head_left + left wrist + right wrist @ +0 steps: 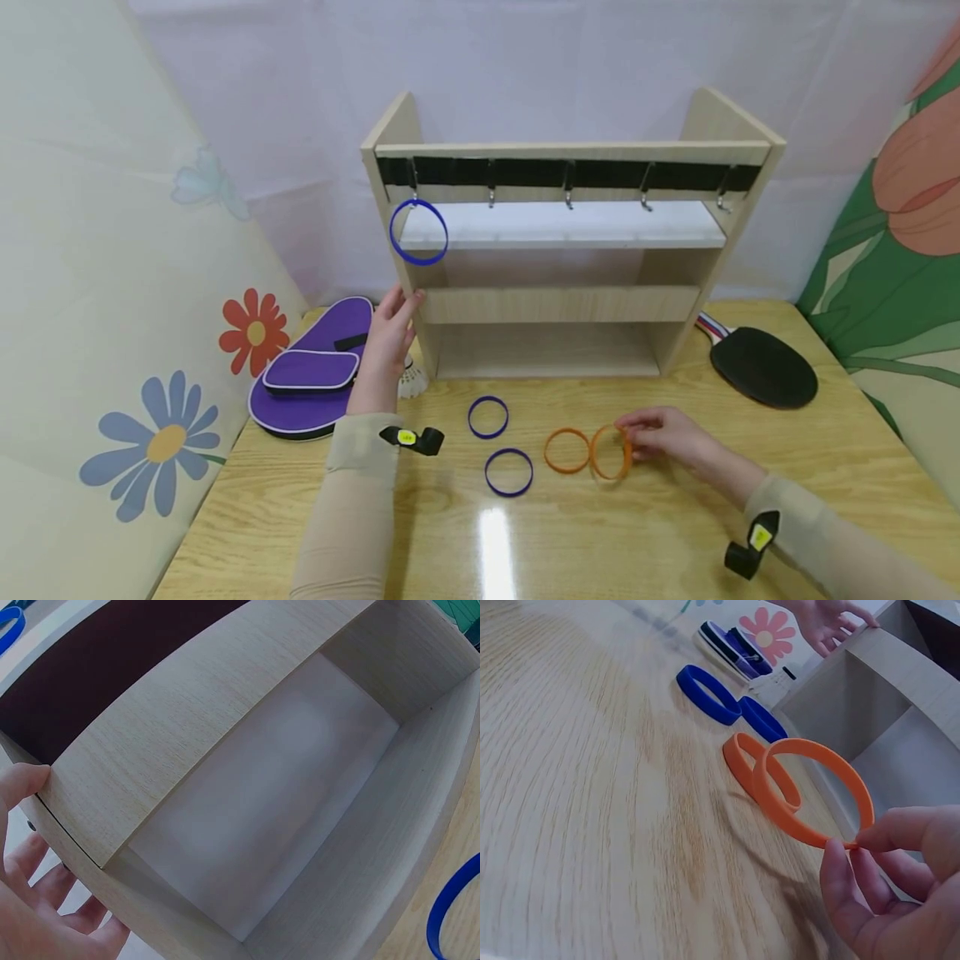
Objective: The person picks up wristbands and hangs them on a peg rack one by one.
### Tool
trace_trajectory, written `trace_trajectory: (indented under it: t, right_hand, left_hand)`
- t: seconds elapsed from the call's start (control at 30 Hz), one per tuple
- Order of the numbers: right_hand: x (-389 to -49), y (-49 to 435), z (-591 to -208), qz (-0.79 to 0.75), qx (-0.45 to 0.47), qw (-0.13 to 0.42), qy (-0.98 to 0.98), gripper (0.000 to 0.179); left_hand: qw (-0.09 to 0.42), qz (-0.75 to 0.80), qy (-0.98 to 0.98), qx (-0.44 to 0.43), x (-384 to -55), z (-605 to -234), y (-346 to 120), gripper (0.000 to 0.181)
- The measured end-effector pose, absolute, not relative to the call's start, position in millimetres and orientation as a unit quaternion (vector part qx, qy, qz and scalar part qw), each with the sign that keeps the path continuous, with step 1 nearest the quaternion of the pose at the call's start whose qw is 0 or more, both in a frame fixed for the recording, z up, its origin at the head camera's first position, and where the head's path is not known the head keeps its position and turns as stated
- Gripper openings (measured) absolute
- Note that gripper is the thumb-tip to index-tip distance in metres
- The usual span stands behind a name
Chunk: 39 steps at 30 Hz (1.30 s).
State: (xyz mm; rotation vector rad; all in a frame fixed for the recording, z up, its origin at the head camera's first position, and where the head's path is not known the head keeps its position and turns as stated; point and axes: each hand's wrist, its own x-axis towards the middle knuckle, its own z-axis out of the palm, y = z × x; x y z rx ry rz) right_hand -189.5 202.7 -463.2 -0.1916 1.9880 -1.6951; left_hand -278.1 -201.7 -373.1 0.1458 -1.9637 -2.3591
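My left hand [386, 346] grips the left side panel of a small wooden shelf [558, 305]. In the left wrist view its thumb lies at the front edge, the other fingers along the outer side. Low over the table, my right hand [667, 437] pinches an orange wristband [780, 817] between thumb and fingertips, with the loop tilted up. A second orange wristband [567, 471] lies just left of it. Two blue wristbands [487, 436] lie further left on the wood. Another blue wristband [420, 262] hangs from the shelf's leftmost hook [414, 196].
Several more metal hooks [568, 200] line the black strip [528, 172] along the shelf's top. A purple paddle case [315, 371] and a shuttlecock [412, 381] are at the left. To the right of the shelf lies a black table tennis paddle [763, 367].
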Motion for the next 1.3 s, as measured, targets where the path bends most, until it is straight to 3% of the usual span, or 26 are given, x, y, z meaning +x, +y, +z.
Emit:
trace_trajectory:
  t: [0.5, 1.3]
  right_hand:
    - [-190, 201, -464, -0.665, -0.042, 0.275, 0.693, 0.041]
    - [-202, 204, -434, -0.699, -0.071, 0.269, 0.659, 0.019]
  left_hand:
    - [0.029, -0.764, -0.643, 0.054, -277, -376, -203, 0.057]
    - [0.036, -0.767, -0.639, 0.049, -278, -375, -202, 0.058]
